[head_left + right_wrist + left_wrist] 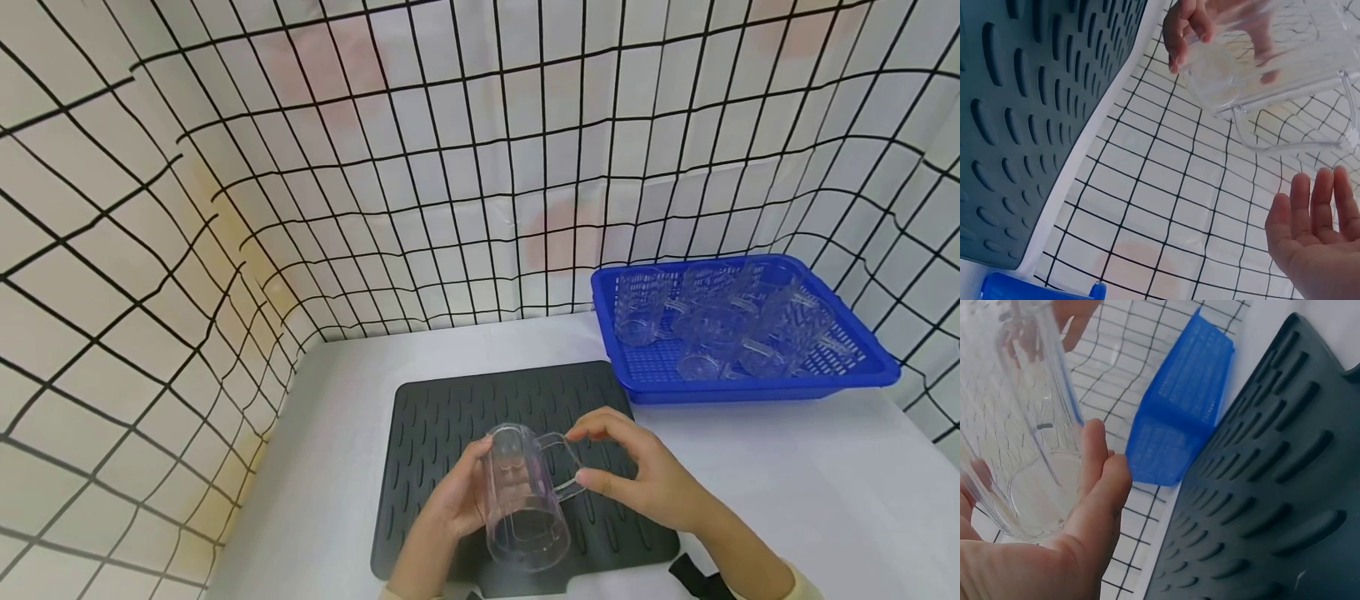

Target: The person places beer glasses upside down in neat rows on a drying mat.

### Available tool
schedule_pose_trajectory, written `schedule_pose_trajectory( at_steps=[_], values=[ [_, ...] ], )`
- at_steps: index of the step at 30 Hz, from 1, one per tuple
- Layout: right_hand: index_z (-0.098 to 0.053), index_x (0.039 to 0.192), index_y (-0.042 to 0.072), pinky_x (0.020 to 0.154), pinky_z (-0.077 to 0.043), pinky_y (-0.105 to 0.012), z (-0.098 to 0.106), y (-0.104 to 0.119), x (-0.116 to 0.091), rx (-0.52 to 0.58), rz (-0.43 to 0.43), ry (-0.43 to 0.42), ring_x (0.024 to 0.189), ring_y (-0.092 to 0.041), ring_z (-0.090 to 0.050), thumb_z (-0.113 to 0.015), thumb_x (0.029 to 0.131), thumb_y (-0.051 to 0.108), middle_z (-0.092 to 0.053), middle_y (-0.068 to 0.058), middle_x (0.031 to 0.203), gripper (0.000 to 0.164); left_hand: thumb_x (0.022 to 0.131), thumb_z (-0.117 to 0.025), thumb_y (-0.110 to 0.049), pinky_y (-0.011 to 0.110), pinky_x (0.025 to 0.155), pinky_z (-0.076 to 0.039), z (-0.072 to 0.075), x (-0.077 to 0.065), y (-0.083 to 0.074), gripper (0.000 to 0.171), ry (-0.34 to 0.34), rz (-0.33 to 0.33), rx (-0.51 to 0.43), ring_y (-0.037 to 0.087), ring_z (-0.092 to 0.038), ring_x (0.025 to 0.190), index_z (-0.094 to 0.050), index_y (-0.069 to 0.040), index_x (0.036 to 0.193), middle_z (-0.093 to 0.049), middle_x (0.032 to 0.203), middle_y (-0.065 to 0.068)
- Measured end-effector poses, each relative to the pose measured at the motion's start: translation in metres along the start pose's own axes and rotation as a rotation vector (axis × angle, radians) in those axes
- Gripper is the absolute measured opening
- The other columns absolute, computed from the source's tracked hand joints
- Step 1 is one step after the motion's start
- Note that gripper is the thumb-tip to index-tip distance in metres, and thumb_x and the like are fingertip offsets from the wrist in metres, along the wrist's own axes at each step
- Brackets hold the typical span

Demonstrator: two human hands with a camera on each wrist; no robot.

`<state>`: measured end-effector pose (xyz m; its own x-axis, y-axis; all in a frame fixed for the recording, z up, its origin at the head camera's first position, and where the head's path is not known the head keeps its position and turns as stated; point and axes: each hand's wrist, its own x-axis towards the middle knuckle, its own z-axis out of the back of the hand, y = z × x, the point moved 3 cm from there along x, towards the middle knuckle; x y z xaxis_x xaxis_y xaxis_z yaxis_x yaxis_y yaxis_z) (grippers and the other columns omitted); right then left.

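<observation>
A clear mug (536, 542) is held tilted above the dark grey ribbed mat (435, 433). My left hand (461, 496) grips it around its body; some of the fingers show through the transparent wall. Beside the mug's handle (1272, 148) is my right hand (637, 462), its thumb and fingers spread apart. In the right wrist view those fingers (1322, 200) are fairly straight, with a gap between them and the handle. The left wrist view has the mug (1041, 419) resting against the left palm.
A blue plastic basket (750, 390) with several clear mugs (701, 362) lying in it stands at the back right, beside the mat. Black wire grid (517, 200) walls rise at the back and both sides of the white table (315, 467).
</observation>
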<state>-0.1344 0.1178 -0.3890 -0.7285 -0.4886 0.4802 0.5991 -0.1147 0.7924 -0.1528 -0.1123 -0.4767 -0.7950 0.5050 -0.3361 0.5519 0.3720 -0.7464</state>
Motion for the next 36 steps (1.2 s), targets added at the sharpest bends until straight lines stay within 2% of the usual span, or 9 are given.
schedule_pose_trajectory(
  at_steps=[4, 8, 11, 16, 21, 24, 27, 31, 36],
  values=[
    [-0.058, 0.121, 0.011, 0.095, -0.044, -0.025, 0.003, -0.002, 0.000, 0.038, -0.014, -0.031, 0.114, -0.014, -0.053, -0.064, 0.086, -0.009, -0.057, -0.003, 0.120, 0.041, 0.099, -0.047, -0.034, 0.036, 0.083, -0.055, 0.000, -0.004, -0.005, 0.041, -0.003, -0.049, -0.017, 0.024, -0.069, 0.093, -0.056, 0.002, 0.118, -0.066, 0.106, 0.011],
    [-0.056, 0.121, 0.007, 0.094, -0.045, -0.023, 0.005, -0.004, 0.000, 0.056, 0.014, -0.052, 0.114, -0.014, -0.052, -0.061, 0.086, -0.014, -0.057, -0.006, 0.119, 0.041, 0.095, -0.054, -0.021, 0.033, 0.082, -0.056, -0.001, -0.008, -0.011, 0.029, -0.052, -0.138, 0.023, 0.022, -0.071, 0.092, -0.059, -0.001, 0.115, -0.070, 0.103, 0.007],
    [-0.056, 0.122, 0.006, 0.094, -0.044, -0.023, 0.006, -0.005, 0.001, 0.066, 0.026, -0.065, 0.113, -0.014, -0.053, -0.061, 0.086, -0.015, -0.057, -0.006, 0.119, 0.042, 0.091, -0.058, -0.013, 0.032, 0.083, -0.055, -0.002, -0.011, -0.015, 0.039, -0.080, -0.203, 0.082, 0.020, -0.071, 0.093, -0.053, 0.006, 0.125, -0.070, 0.104, 0.006],
    [-0.055, 0.124, 0.003, 0.093, -0.044, -0.022, 0.005, -0.006, 0.001, 0.084, 0.070, -0.082, 0.111, -0.015, -0.054, -0.060, 0.085, -0.017, -0.058, -0.005, 0.119, 0.044, 0.088, -0.063, -0.004, 0.032, 0.088, -0.053, -0.001, -0.016, -0.021, 0.060, -0.069, -0.296, 0.188, 0.020, -0.065, 0.103, -0.039, 0.010, 0.141, -0.062, 0.120, 0.009],
    [-0.055, 0.123, -0.002, 0.092, -0.044, -0.021, 0.005, -0.008, 0.000, 0.090, 0.083, -0.086, 0.110, -0.015, -0.055, -0.059, 0.084, -0.018, -0.058, -0.005, 0.119, 0.043, 0.084, -0.071, -0.004, 0.032, 0.090, -0.050, 0.000, -0.021, -0.025, 0.068, -0.039, -0.367, 0.303, 0.022, -0.058, 0.107, -0.040, 0.005, 0.143, -0.055, 0.125, 0.009],
    [-0.056, 0.122, 0.001, 0.092, -0.045, -0.023, 0.006, -0.009, 0.000, 0.092, 0.027, -0.078, 0.111, -0.015, -0.055, -0.060, 0.086, -0.016, -0.059, -0.004, 0.119, 0.040, 0.081, -0.076, -0.008, 0.033, 0.090, -0.049, -0.002, -0.026, -0.028, 0.073, -0.005, -0.427, 0.373, 0.025, -0.054, 0.111, -0.040, 0.004, 0.143, -0.052, 0.129, 0.010],
    [-0.056, 0.121, 0.000, 0.092, -0.046, -0.024, 0.005, -0.010, 0.000, 0.101, 0.018, -0.077, 0.110, -0.015, -0.056, -0.059, 0.087, -0.016, -0.059, -0.004, 0.118, 0.038, 0.079, -0.080, -0.011, 0.036, 0.092, -0.047, -0.004, -0.029, -0.030, 0.075, 0.015, -0.494, 0.446, 0.028, -0.050, 0.115, -0.042, 0.001, 0.143, -0.050, 0.134, 0.013],
    [-0.055, 0.121, -0.005, 0.091, -0.045, -0.023, 0.003, -0.013, -0.001, 0.121, 0.059, -0.087, 0.107, -0.017, -0.057, -0.057, 0.086, -0.018, -0.060, -0.005, 0.117, 0.037, 0.076, -0.081, -0.008, 0.035, 0.096, -0.046, -0.003, -0.030, -0.032, 0.075, 0.010, -0.578, 0.548, 0.028, -0.052, 0.119, -0.045, -0.006, 0.143, -0.050, 0.138, 0.015],
    [-0.055, 0.121, -0.003, 0.090, -0.046, -0.022, 0.002, -0.017, -0.001, 0.124, 0.036, -0.109, 0.105, -0.015, -0.058, -0.057, 0.087, -0.017, -0.060, -0.003, 0.116, 0.037, 0.074, -0.080, -0.001, 0.034, 0.100, -0.045, -0.004, -0.032, -0.034, 0.077, 0.018, -0.645, 0.612, 0.027, -0.052, 0.120, -0.045, -0.006, 0.143, -0.048, 0.140, 0.020]
  ],
)
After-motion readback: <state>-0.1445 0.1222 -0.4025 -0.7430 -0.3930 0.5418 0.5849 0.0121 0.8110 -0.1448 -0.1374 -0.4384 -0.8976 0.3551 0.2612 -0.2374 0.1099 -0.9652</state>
